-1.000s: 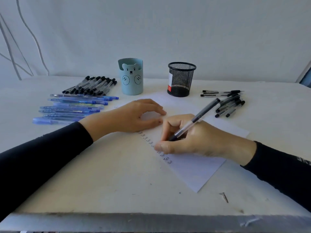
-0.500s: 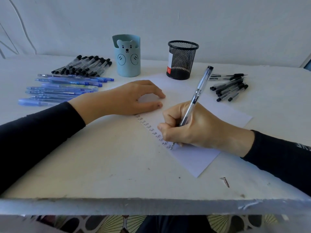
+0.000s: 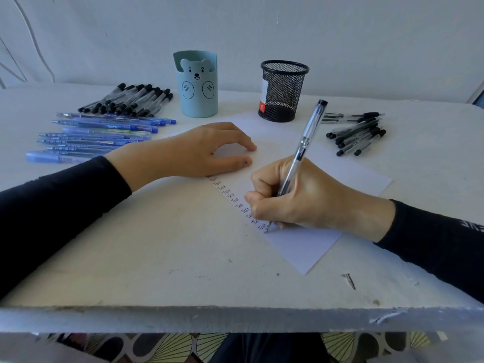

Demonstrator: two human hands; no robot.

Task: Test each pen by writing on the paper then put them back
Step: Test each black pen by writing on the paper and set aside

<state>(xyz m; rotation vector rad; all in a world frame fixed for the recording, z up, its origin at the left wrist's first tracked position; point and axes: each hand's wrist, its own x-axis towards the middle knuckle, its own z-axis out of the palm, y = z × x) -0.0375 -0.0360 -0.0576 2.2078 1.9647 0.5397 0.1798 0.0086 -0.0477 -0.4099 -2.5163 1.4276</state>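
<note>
Clear plastic pen (image 3: 301,153), matt paper (image 3: 309,247)

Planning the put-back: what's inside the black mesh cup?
No pens stick out of the mesh cup; a white-and-red label shows through its side. Its dark bottom is unclear.

The near part of the white table (image 3: 162,247) lies bare. A row of blue plastic pens (image 3: 104,134) and a heap of black-capped clear pens (image 3: 128,100) crowd the far left; a second such heap (image 3: 358,134) crowds the right. A gap runs between the pale blue bear-faced cup (image 3: 196,93) and the black wire-mesh cup (image 3: 284,93). The left hand (image 3: 199,150) and right hand (image 3: 296,197), gripping a clear pen (image 3: 311,127), fill the middle.
</note>
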